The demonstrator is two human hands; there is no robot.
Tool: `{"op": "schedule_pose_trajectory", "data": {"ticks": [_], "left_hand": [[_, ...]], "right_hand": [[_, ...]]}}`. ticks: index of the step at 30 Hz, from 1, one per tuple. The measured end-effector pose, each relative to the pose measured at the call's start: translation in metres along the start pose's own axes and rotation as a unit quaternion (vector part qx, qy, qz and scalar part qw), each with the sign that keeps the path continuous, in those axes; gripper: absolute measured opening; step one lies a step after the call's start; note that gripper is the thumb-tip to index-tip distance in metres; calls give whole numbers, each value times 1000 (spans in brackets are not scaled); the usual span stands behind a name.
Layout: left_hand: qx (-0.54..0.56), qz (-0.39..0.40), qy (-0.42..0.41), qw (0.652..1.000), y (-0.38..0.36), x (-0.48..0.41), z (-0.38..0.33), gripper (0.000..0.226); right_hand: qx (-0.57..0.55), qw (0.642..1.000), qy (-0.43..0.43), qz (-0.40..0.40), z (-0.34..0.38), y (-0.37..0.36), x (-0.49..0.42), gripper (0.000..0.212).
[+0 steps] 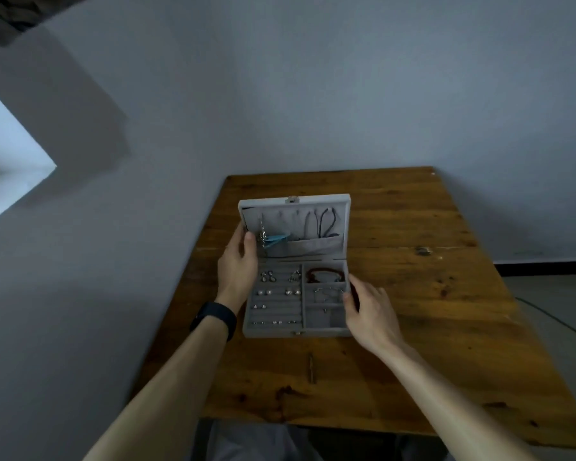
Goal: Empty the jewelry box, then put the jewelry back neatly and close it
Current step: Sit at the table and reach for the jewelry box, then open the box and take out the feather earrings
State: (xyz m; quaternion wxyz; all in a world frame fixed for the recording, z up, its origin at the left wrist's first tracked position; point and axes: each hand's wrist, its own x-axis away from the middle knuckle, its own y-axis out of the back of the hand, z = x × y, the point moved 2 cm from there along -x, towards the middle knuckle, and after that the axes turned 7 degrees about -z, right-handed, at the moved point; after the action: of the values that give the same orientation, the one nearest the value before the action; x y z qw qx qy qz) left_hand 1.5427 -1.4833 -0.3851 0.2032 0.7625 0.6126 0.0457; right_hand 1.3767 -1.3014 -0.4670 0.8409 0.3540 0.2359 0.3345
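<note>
Two bare forearms [167,377] reach in over the near edge, with a black wristband [215,317] on the left one. The jewelry box [270,332] stands open toward the left edge of the surface [413,327], its lid [345,224] upright. The left grip [238,261] clamps the lid's left edge, thumb inside; the right grip [369,307] holds the box's right wall. Earrings [270,291] sit in the left rows and a red bracelet [323,273] in the far right compartment. A small metal stick [311,367] lies toward the near edge.
</note>
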Motion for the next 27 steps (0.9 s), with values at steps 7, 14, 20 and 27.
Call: {"op": "schedule_pose_trajectory", "data": {"ticks": [7, 14, 20, 27], "left_hand": [[99, 26, 96, 990, -29, -39, 29, 51], [152, 87, 159, 972, -44, -80, 94, 66], [164, 52, 154, 973, -36, -79, 56, 56], [82, -5, 106, 991, -29, -89, 47, 46]], "right_hand": [[-1, 998, 49, -30, -7, -8, 4, 49], [11, 996, 51, -75, -8, -15, 3, 47], [36, 996, 23, -80, -1, -25, -14, 49], [38, 996, 13, -85, 10, -34, -31, 49]]}}
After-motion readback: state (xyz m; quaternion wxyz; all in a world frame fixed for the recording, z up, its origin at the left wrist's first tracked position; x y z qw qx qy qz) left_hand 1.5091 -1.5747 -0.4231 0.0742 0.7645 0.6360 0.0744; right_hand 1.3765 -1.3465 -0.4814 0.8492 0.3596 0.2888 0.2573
